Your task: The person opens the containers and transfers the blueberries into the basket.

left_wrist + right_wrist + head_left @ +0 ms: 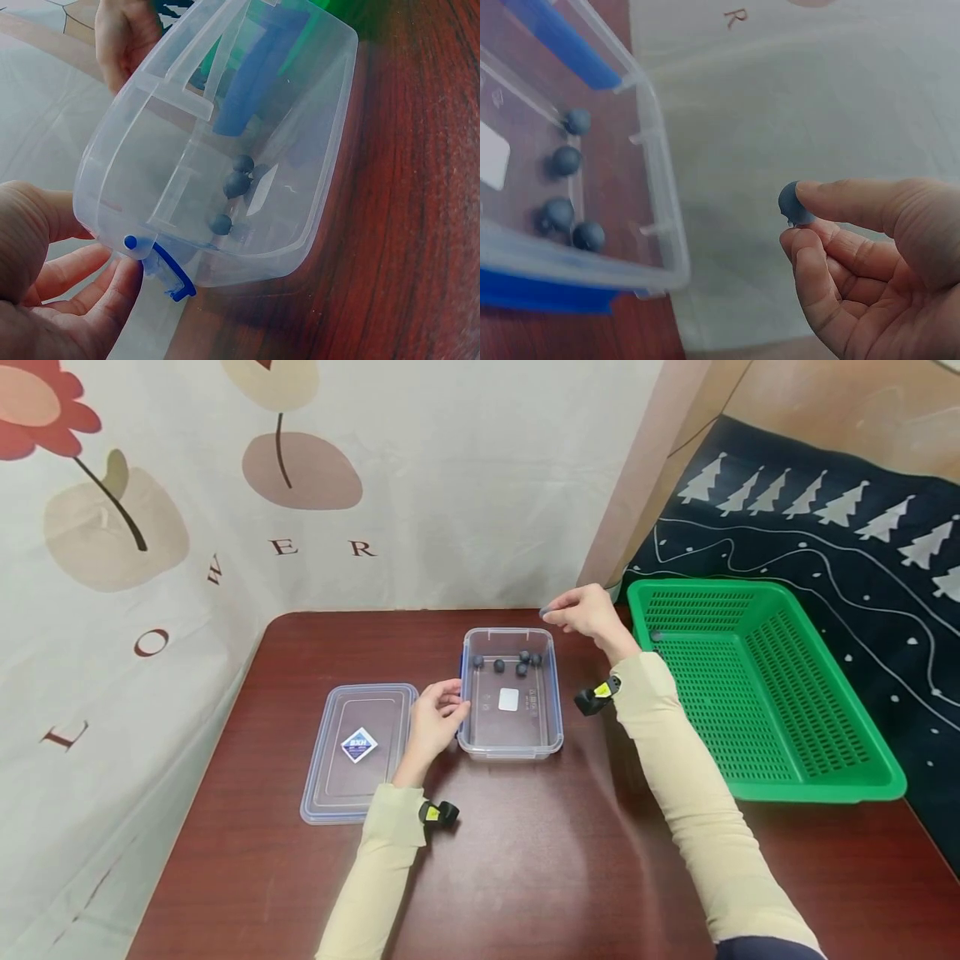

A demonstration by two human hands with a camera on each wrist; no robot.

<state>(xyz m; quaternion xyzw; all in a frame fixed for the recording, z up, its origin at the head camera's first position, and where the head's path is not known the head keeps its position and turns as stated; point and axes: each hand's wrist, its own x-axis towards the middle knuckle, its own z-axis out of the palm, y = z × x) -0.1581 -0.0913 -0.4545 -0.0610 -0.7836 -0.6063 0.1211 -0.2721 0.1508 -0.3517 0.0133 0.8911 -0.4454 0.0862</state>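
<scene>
A clear plastic container [510, 739] stands mid-table with several dark blue balls [498, 666] at its far end. My left hand [453, 703] rests against its left wall. In the left wrist view its fingers [101, 289] lie fairly straight beside the blue latch [171, 271], and balls [235, 184] show through the container [300, 112]. My right hand [551, 612] hovers just beyond the container's far right corner and pinches one blue ball [793, 202] between thumb and fingertips [814, 240]. The right wrist view shows the container wall [660, 172] to the left of that hand [799, 225].
The container's clear lid [360, 752] lies flat to the left of my left hand. A green slotted basket [817, 785] sits at the table's right edge, with one dark ball [656, 635] in its far left corner. A printed cloth hangs behind the table.
</scene>
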